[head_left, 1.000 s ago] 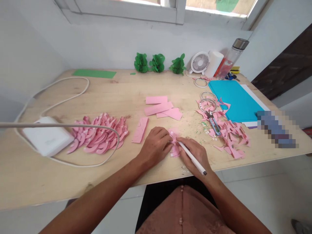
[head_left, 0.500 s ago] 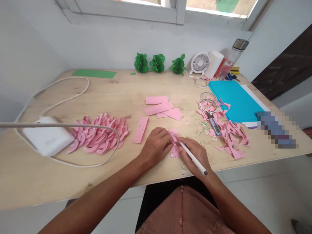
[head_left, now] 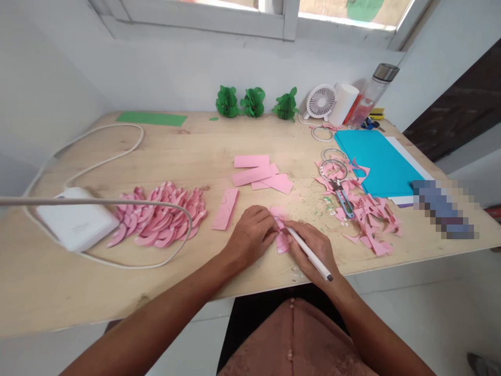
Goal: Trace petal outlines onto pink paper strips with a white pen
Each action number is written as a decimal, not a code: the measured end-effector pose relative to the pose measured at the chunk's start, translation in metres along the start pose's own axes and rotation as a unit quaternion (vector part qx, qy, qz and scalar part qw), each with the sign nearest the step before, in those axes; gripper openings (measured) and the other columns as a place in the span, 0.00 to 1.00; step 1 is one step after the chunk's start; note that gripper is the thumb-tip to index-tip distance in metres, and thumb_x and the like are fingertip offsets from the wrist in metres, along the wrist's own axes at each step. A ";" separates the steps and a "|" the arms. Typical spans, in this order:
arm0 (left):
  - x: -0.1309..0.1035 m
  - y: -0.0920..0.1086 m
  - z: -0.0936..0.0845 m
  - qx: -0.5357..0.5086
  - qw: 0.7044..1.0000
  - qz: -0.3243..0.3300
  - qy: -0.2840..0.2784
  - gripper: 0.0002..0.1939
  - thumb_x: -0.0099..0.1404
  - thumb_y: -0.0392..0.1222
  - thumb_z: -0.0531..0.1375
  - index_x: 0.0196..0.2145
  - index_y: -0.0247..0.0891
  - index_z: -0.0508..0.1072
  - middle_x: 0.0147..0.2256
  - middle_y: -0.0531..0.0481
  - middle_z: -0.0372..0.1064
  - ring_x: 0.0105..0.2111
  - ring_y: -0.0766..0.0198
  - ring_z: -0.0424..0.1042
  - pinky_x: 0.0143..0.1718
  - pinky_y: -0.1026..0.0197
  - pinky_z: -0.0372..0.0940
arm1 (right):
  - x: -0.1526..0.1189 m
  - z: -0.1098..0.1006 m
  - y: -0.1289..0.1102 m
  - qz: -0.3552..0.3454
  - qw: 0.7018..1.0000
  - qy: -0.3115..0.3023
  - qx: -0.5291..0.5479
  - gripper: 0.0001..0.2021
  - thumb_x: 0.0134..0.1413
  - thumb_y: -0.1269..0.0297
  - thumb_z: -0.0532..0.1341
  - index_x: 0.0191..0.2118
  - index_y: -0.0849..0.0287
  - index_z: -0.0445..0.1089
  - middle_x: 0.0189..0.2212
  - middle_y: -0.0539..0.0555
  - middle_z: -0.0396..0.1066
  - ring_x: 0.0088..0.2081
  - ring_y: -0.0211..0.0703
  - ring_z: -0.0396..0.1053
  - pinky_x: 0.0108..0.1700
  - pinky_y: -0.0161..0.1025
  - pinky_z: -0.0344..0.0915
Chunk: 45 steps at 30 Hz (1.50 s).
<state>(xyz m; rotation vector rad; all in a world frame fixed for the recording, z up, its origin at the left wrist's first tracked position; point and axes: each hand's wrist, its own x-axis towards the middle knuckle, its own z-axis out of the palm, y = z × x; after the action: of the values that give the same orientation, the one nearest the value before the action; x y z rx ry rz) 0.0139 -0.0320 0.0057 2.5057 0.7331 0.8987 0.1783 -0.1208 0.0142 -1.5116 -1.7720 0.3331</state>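
Observation:
Close to the table's front edge, a small pink paper strip [head_left: 282, 244] with drawn curved lines lies between my two hands. My left hand [head_left: 251, 233] is closed, its fingertips pinching the strip's left side. A white pen [head_left: 309, 252] with a dark end cap is gripped in my right hand [head_left: 320, 244], its tip against the upper part of the strip. My fingers partly hide the strip's middle. Left of my hands lies another pink strip [head_left: 226, 210] with curves drawn on it. Several plain pink strips [head_left: 252, 174] overlap beyond my hands.
A heap of pink petal-shaped cutouts [head_left: 164, 216] lies left by a white adapter [head_left: 78, 219] and looping cable. Thread snips [head_left: 343, 201] rest on pink scraps [head_left: 378, 224] at right, beside blue sheets [head_left: 379, 162]. Green paper shapes [head_left: 252, 102], a fan [head_left: 321, 102] and a bottle [head_left: 371, 96] line the back.
The pink strip under my fingers has shifted and turned slightly, its lower end tilting a little. Both hands and the pen stay almost in place.

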 end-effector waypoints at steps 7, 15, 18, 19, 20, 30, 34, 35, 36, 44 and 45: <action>0.000 0.000 0.000 0.002 1.000 0.007 -0.001 0.08 0.65 0.32 0.56 0.29 0.38 0.71 0.31 0.48 0.71 0.38 0.59 0.67 0.43 0.53 0.66 | 0.000 0.000 0.000 0.001 1.000 0.000 0.002 0.14 0.63 0.66 0.54 0.50 0.55 0.71 0.43 0.54 0.78 0.43 0.45 0.75 0.50 0.43 0.71; 0.001 0.001 0.000 -0.016 1.000 0.012 0.001 0.09 0.67 0.33 0.55 0.29 0.38 0.71 0.30 0.48 0.70 0.39 0.59 0.67 0.43 0.54 0.66 | 0.001 -0.001 -0.001 -0.002 1.000 0.005 0.004 0.14 0.62 0.67 0.54 0.50 0.55 0.71 0.43 0.54 0.77 0.42 0.45 0.75 0.48 0.43 0.72; 0.001 0.001 -0.001 -0.021 1.000 0.011 0.004 0.08 0.67 0.33 0.55 0.29 0.38 0.70 0.30 0.48 0.70 0.38 0.59 0.67 0.42 0.54 0.66 | 0.001 -0.001 -0.001 0.001 1.000 0.004 0.004 0.14 0.62 0.67 0.54 0.49 0.55 0.72 0.43 0.54 0.77 0.42 0.45 0.75 0.48 0.43 0.72; 0.001 0.001 -0.001 -0.022 1.000 0.011 0.006 0.08 0.67 0.34 0.55 0.29 0.38 0.70 0.30 0.49 0.70 0.38 0.59 0.67 0.42 0.54 0.66 | 0.001 -0.001 -0.001 0.002 1.000 0.004 0.005 0.14 0.62 0.67 0.54 0.49 0.55 0.72 0.43 0.54 0.77 0.42 0.45 0.75 0.48 0.43 0.72; 0.001 0.001 -0.001 -0.023 1.000 0.011 0.008 0.08 0.67 0.34 0.55 0.29 0.38 0.70 0.30 0.49 0.70 0.38 0.59 0.67 0.42 0.54 0.66 | 0.001 -0.001 -0.001 0.004 1.000 0.003 0.005 0.14 0.62 0.67 0.54 0.49 0.55 0.72 0.43 0.54 0.77 0.42 0.45 0.75 0.48 0.43 0.72; 0.000 0.004 -0.003 -0.026 0.999 -0.012 0.046 0.06 0.66 0.33 0.55 0.31 0.38 0.67 0.31 0.49 0.68 0.37 0.60 0.67 0.39 0.56 0.66 | -0.001 0.000 0.001 0.004 1.000 -0.003 0.005 0.14 0.61 0.68 0.54 0.49 0.55 0.71 0.43 0.55 0.77 0.43 0.45 0.75 0.50 0.44 0.71; 0.000 0.004 -0.003 -0.021 0.999 -0.019 0.038 0.07 0.67 0.32 0.53 0.31 0.38 0.67 0.30 0.50 0.68 0.36 0.60 0.67 0.39 0.56 0.65 | -0.001 0.000 0.000 0.005 1.000 0.000 0.010 0.13 0.61 0.68 0.54 0.49 0.56 0.71 0.42 0.55 0.78 0.43 0.45 0.75 0.50 0.44 0.71; 0.000 0.004 -0.004 -0.020 0.999 -0.020 0.037 0.07 0.66 0.32 0.53 0.31 0.38 0.66 0.30 0.50 0.68 0.36 0.61 0.67 0.39 0.56 0.65 | -0.001 0.000 0.000 0.007 1.000 0.002 0.010 0.13 0.61 0.68 0.54 0.49 0.56 0.71 0.41 0.55 0.78 0.43 0.45 0.75 0.50 0.44 0.71; 0.000 0.003 -0.004 -0.022 0.999 -0.022 0.036 0.08 0.66 0.31 0.53 0.30 0.38 0.66 0.30 0.50 0.67 0.35 0.61 0.67 0.39 0.57 0.64 | -0.001 0.000 0.000 0.009 1.000 0.002 0.011 0.14 0.61 0.68 0.55 0.49 0.56 0.71 0.41 0.55 0.78 0.43 0.45 0.75 0.50 0.43 0.71; 0.000 0.005 -0.015 -0.065 0.990 -0.112 0.055 0.07 0.60 0.30 0.53 0.33 0.39 0.66 0.30 0.52 0.67 0.32 0.63 0.68 0.37 0.59 0.64 | -0.003 0.002 0.001 0.029 0.999 0.023 0.035 0.14 0.61 0.68 0.56 0.50 0.57 0.70 0.42 0.55 0.77 0.42 0.44 0.74 0.48 0.42 0.71; 0.000 0.005 -0.017 -0.071 0.988 -0.125 0.053 0.07 0.60 0.30 0.53 0.33 0.39 0.66 0.29 0.52 0.67 0.32 0.63 0.68 0.37 0.59 0.64 | -0.003 0.002 0.001 0.033 0.998 0.029 0.042 0.13 0.61 0.68 0.56 0.51 0.58 0.69 0.42 0.55 0.77 0.42 0.44 0.74 0.48 0.42 0.71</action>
<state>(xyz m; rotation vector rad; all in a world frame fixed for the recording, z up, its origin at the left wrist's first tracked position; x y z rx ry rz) 0.0048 -0.0333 0.0206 2.1957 0.9573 0.9619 0.1777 -0.1226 0.0108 -1.5077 -1.6465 0.3883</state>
